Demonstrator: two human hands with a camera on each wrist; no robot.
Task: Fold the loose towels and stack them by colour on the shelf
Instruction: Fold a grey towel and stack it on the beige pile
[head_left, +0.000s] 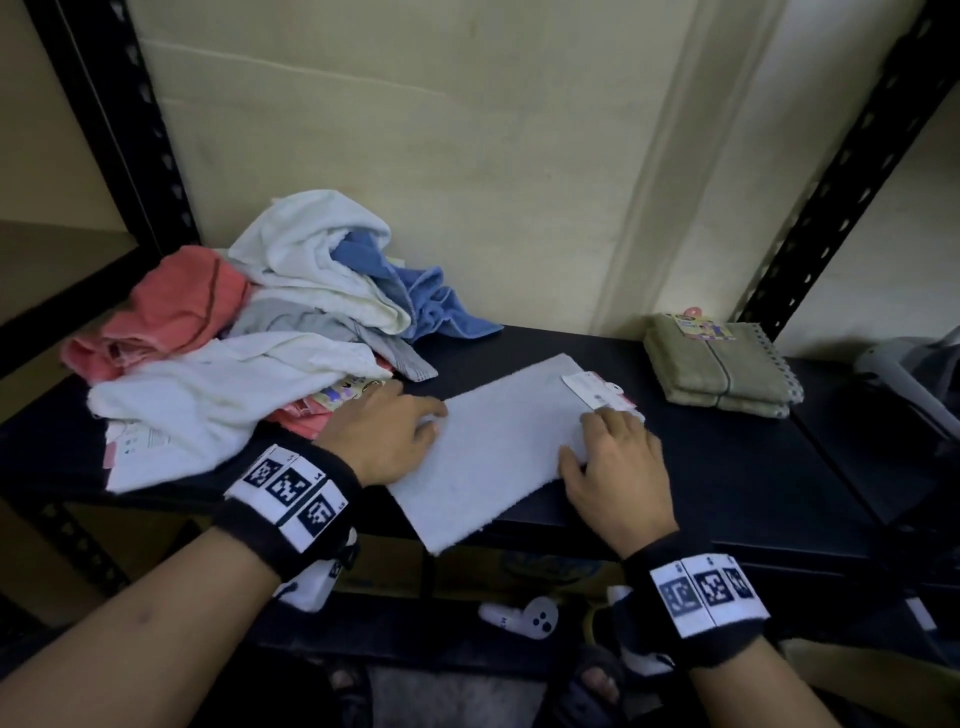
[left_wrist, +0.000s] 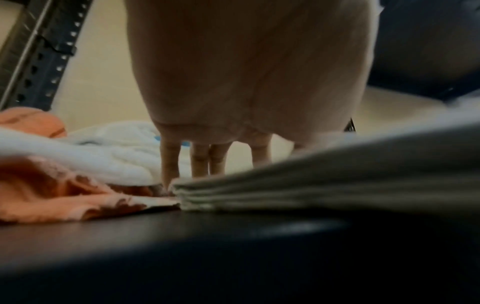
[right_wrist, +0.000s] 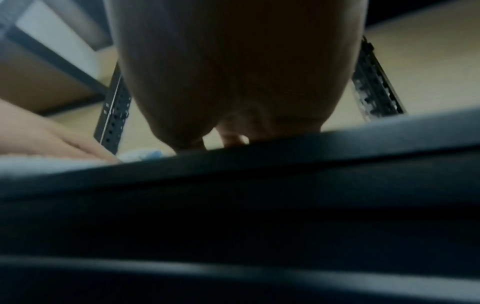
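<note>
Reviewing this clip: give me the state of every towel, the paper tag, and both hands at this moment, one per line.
grey towel: folded flat, near corner overhanging the shelf edge
paper tag: lying on the grey towel
left hand: resting on the grey towel's left edge
right hand: resting on its right end
olive towels: folded, stacked
white towels: loose, crumpled
pink towel: loose
blue towel: loose

Head camera looking down and forward from above the black shelf (head_left: 701, 467), both hands in view, left wrist camera low at the shelf surface, close behind the left hand (left_wrist: 246, 82), right wrist camera likewise under the right hand (right_wrist: 233, 72), all sharing the folded towel (head_left: 498, 457).
</note>
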